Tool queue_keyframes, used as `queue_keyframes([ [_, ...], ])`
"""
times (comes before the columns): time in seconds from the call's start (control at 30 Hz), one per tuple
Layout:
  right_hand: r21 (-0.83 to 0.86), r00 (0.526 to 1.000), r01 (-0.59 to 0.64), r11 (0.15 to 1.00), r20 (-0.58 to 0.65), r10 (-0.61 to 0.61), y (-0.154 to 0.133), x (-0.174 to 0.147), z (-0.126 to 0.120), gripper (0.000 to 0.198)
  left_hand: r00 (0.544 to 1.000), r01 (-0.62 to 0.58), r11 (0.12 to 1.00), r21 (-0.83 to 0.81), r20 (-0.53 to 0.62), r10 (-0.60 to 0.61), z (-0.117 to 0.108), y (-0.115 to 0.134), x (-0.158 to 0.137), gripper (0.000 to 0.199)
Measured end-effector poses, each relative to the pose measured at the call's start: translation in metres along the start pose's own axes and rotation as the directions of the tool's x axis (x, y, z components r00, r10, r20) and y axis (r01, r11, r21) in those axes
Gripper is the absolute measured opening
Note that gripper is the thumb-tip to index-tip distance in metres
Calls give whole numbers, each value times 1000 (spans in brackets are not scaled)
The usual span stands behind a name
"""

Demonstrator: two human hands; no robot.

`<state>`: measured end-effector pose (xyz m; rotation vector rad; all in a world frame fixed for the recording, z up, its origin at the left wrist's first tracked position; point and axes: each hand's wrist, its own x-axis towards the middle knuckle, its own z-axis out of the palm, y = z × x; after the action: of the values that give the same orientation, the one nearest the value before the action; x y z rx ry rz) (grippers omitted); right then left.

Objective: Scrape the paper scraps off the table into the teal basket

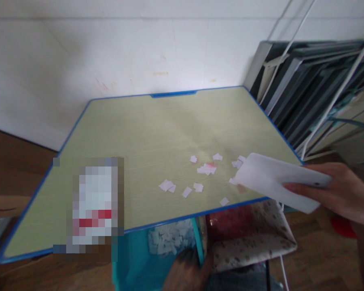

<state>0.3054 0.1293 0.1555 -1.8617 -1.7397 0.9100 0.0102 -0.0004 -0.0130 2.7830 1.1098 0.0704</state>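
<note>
My right hand (341,188) is closed around the handle of a white flat-bladed plastic scraper (261,176). The blade's left edge is at several small white paper scraps (239,162) near the table's right front. More scraps, such as a small pile (167,186) and a cluster with a pinkish patch (208,168), lie scattered across the front half of the table (157,133). Below the front edge, my left hand (186,268) grips the near right rim of a teal bin (133,258). Many white paper pieces (171,236) lie inside that bin.
A blurred-out white and red item (95,202) is at the table's left. A spotted fabric basket (255,246) with a red inside stands right of the bin. Dark flat panels (309,81) lean in a white rack at the right. A white wall (133,52) backs the table.
</note>
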Motion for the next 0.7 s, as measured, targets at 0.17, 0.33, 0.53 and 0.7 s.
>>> queue_keyframes([
  [0.17,50,993,64,997,94,-68,-12,16,12,30,1000,-26,1000,-1,-8,26,4,-1,-2,69],
  [0.33,38,999,34,999,-2,-34,2,11,-7,32,1000,-18,1000,-6,-23,17,6,-2,-2,69],
  [0.53,25,995,67,997,68,-69,-8,14,11,29,997,4,1000,-18,-82,-5,-1,-1,3,66],
  [0.7,51,967,178,983,175,-184,-23,14,25,28,997,-7,1000,-8,-74,7,0,-2,2,62],
])
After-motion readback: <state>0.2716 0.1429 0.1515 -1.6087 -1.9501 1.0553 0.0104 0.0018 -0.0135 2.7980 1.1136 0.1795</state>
